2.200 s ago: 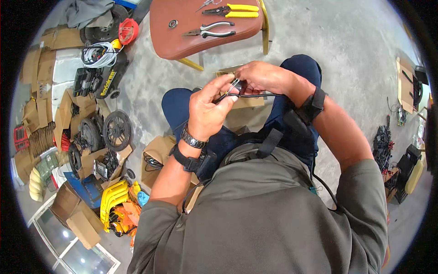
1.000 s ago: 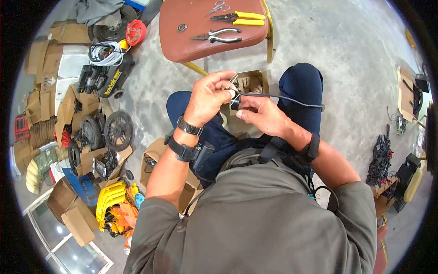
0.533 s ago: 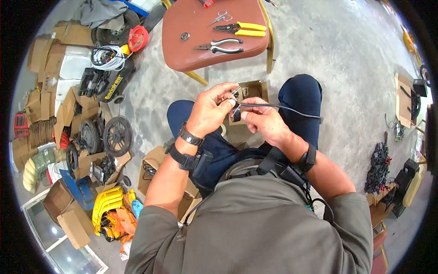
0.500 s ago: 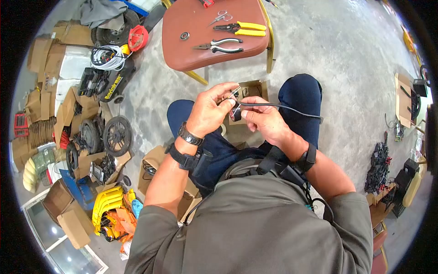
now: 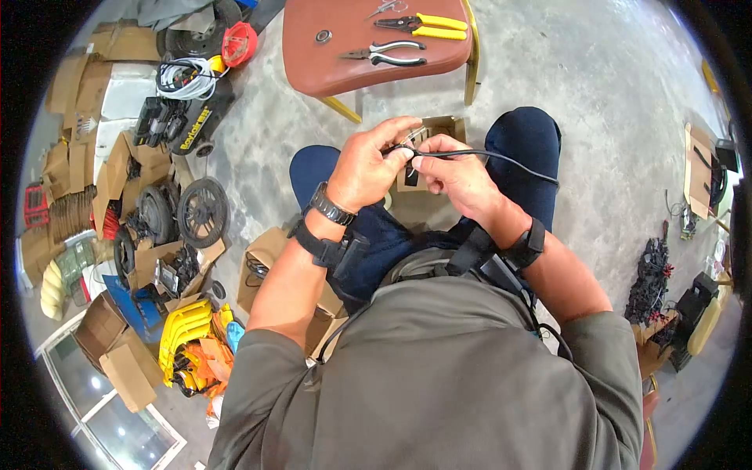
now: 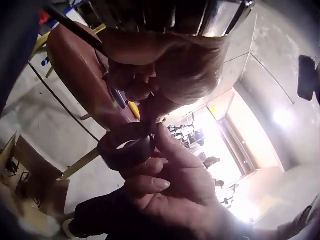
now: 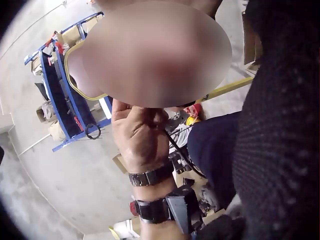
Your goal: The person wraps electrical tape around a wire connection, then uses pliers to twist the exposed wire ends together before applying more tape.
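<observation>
In the head view the left hand (image 5: 364, 168) pinches the end of a black cable (image 5: 513, 160), where thin pale wire ends show at the fingertips. Close against it, the right hand (image 5: 464, 178) has thumb and index finger at the cable. A black tape roll (image 6: 125, 146) is held by the right hand (image 6: 175, 185) in the left wrist view, between thumb and fingers, below the left hand (image 6: 160, 70). The right wrist view shows the left hand (image 7: 142, 132) beneath a blurred oval; the right hand is not distinguishable there.
A brown padded seat (image 5: 337, 74) ahead bears pliers with grey-black handles (image 5: 397, 53), a yellow-handled tool (image 5: 439, 27), small scissors and a ring. An open cardboard box (image 5: 448, 125) lies between the knees. Cartons, wheels (image 5: 202, 211) and yellow parts (image 5: 184, 333) crowd the left.
The right fingers have closed in on the cable beside the left fingertips, and the roll shows less from above. The head view has shifted, so the seat sits higher in it.
</observation>
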Demonstrator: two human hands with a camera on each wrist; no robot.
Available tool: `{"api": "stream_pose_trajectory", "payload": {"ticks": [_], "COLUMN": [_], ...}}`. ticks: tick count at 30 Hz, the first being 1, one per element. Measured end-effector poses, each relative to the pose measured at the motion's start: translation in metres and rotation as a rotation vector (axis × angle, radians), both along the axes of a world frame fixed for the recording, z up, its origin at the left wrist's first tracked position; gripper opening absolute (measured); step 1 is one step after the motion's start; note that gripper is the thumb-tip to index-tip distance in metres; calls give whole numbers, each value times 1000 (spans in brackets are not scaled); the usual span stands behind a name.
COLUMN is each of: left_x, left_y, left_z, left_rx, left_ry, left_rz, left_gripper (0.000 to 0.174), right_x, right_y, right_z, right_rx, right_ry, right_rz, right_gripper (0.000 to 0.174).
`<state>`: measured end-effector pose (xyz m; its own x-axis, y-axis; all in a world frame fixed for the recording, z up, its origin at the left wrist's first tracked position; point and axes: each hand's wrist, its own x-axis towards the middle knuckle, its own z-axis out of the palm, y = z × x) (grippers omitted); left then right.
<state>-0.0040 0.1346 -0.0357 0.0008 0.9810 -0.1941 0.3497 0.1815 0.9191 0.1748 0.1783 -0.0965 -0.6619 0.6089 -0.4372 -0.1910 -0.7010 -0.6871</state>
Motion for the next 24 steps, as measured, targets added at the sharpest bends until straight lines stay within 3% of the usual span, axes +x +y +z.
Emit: {"api": "stream_pose_trajectory", "payload": {"ticks": [11, 24], "left_x": [-1, -3], "left_y": [-1, 1], "left_z": [-1, 1], "left_rx": [-20, 18], "left_ry": [65, 167], "left_rz": [-59, -138], "left_gripper": [49, 46], "right_x": [10, 14], "right_y": [8, 17], "right_z": [-3, 1], "right_rx": [-40, 117], "right_ry": [-83, -125], "right_rz": [150, 320], "right_gripper": [16, 13]}}
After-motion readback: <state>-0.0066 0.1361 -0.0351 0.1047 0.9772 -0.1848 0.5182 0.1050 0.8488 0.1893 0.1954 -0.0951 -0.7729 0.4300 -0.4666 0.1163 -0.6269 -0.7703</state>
